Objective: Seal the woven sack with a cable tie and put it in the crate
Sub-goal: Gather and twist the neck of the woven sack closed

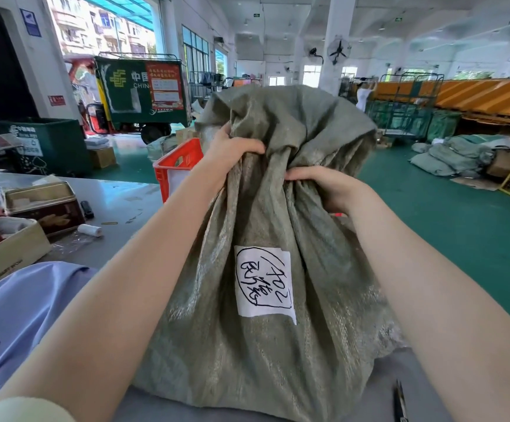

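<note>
Sack (265, 226) stood on the table (119, 196) before me, neck bunched, my left hand (232, 153) and right hand (323, 184) both clenched on it, gathering step underway, no tie seen, next needs one looped, crate (177, 169) behind.

What you cannot see from here

The woven sack (265, 269) hides most of the red crate (178, 169) behind it, so you see only its near left corner, and its inside stays out of sight. Your left hand (232, 155) and right hand (323, 187) bury their fingertips in the gathered cloth. The sack's bottom and the scissors (400, 403) at near right run off the lower edge. The label (264, 284) bears handwriting you cannot read with certainty.
</note>
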`<state>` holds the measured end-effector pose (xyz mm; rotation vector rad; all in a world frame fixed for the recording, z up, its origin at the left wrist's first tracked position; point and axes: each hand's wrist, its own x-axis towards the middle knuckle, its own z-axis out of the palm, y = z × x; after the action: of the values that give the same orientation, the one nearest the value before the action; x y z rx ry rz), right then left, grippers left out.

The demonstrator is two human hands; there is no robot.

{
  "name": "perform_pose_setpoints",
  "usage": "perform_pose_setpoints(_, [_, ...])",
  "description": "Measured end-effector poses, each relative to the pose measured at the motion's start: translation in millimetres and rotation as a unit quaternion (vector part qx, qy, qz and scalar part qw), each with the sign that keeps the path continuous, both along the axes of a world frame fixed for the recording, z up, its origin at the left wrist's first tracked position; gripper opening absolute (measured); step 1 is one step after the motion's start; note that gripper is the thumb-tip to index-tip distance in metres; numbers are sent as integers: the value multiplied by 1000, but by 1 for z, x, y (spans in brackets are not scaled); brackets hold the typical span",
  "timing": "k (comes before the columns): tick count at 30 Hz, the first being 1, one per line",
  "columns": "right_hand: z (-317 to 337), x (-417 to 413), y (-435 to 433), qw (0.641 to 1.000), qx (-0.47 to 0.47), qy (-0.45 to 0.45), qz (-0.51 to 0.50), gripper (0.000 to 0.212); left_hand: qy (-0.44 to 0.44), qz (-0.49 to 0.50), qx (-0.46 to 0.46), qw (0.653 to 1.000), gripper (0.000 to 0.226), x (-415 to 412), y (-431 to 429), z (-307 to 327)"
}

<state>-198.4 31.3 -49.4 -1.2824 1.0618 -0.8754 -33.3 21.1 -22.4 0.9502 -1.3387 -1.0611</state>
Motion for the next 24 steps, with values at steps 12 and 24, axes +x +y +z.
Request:
perform_pose_setpoints(12, [-2, 30, -12, 949, -101, -116, -275, 45, -235, 100, -144, 956, 42, -18, 8, 12])
perform_pose_setpoints(24, [8, 24, 13, 964, -88, -186, -168, 32, -365, -69, 97, 923, 66, 8, 1, -7])
